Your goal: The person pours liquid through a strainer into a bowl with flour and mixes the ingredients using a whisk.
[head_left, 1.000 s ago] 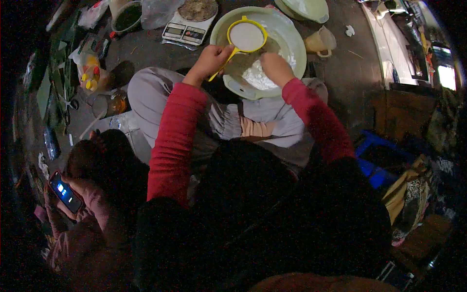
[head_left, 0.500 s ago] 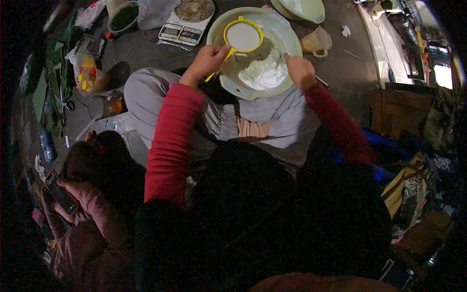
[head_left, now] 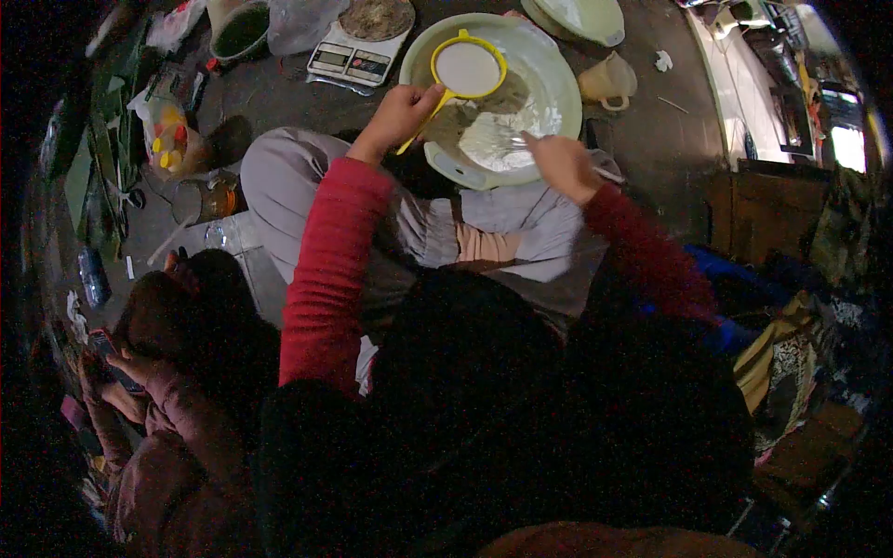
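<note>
My left hand (head_left: 402,118) is closed round the yellow handle of a strainer (head_left: 468,65), which is held over a pale green basin (head_left: 567,84). Something white fills the strainer's mesh. In the basin, white powder (head_left: 491,141) lies toward the near side, with a greyish patch beside it. My right hand (head_left: 563,166), over the basin's near right rim, is closed on a metal fork or whisk (head_left: 517,142) whose tines touch the powder; its handle end shows past my wrist.
A kitchen scale (head_left: 352,61) bearing a brown item stands left of the basin. To the right is a cloudy plastic jug (head_left: 609,81). A second green basin (head_left: 581,19) is beyond. At lower left sits another person (head_left: 177,391) holding a phone.
Over the last second my right hand moved right, out toward the rim, then back lower to the powder. My left hand and the strainer stayed nearly still. The other person's phone tilted.
</note>
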